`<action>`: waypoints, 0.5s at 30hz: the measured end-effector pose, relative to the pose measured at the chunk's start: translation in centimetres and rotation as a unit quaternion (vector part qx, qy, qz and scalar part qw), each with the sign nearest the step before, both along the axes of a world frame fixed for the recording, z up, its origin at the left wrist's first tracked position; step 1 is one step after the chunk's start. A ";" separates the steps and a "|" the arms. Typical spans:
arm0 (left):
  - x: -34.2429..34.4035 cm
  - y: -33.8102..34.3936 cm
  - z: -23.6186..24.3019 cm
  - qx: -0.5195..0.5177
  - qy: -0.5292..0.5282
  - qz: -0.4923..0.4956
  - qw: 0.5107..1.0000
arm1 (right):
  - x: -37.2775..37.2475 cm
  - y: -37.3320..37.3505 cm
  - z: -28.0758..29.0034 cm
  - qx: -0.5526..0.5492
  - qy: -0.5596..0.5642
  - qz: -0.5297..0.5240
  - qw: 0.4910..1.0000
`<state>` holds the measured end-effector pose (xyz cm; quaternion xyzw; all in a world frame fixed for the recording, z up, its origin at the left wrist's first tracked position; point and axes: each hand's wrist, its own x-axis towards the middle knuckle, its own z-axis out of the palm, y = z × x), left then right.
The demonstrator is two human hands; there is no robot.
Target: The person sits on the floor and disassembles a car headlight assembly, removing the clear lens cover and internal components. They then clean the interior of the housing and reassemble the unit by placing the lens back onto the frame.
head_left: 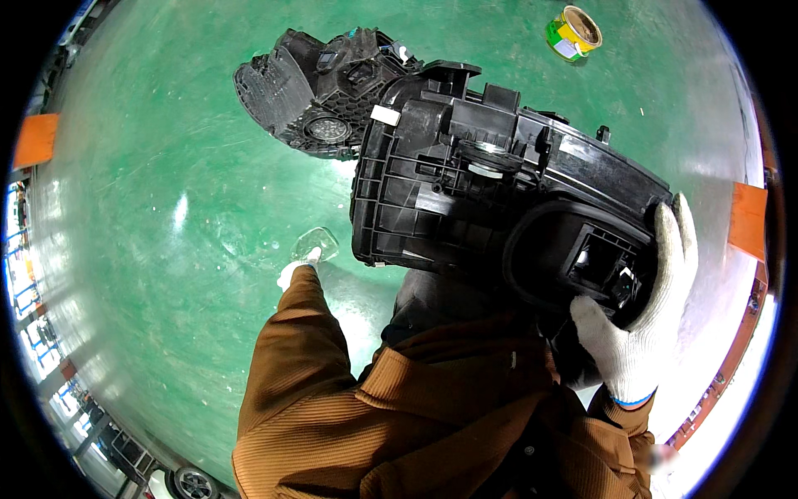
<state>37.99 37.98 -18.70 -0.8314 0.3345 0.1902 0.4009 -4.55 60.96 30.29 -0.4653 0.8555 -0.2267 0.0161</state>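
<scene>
two hands [293, 273] [642, 334], two housings [440, 187] [337, 91], perhaps one pane [322, 243]

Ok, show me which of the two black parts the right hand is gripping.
The larger part, with the right hand around its right end; no hand touches the smaller part beyond it.

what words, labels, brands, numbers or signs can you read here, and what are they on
None can be read.
Bucket: the yellow, green and white side may carry print, but it is too small to read.
White sticker on the big black plastic part at the right hand: no writing can be made out.
Other black part on the floor: no readable marks.
</scene>
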 end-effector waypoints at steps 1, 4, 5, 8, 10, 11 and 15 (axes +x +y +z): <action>1.7 -0.1 -1.9 0.014 -0.035 0.003 0.999 | -0.1 0.0 0.1 -0.005 -0.004 0.007 1.000; -4.4 -1.9 6.1 0.054 0.016 -0.071 0.996 | -0.3 0.6 -0.5 0.002 0.001 -0.013 1.000; -4.8 -2.2 6.7 0.062 0.011 -0.072 0.995 | -0.2 0.4 -0.3 0.010 0.003 -0.021 1.000; -3.7 -1.5 5.8 0.053 -0.003 -0.036 0.998 | -0.2 0.2 0.2 0.028 0.020 -0.009 0.999; -3.2 -1.2 4.7 0.018 -0.021 0.012 1.000 | -0.3 0.2 0.1 0.027 0.022 -0.001 0.999; -3.1 -1.1 4.5 -0.007 -0.027 0.041 0.999 | -0.4 0.2 0.0 0.022 0.013 -0.002 1.000; -3.1 0.5 2.2 -0.134 -0.012 0.131 0.982 | 0.0 0.3 -0.4 0.012 -0.005 -0.030 0.999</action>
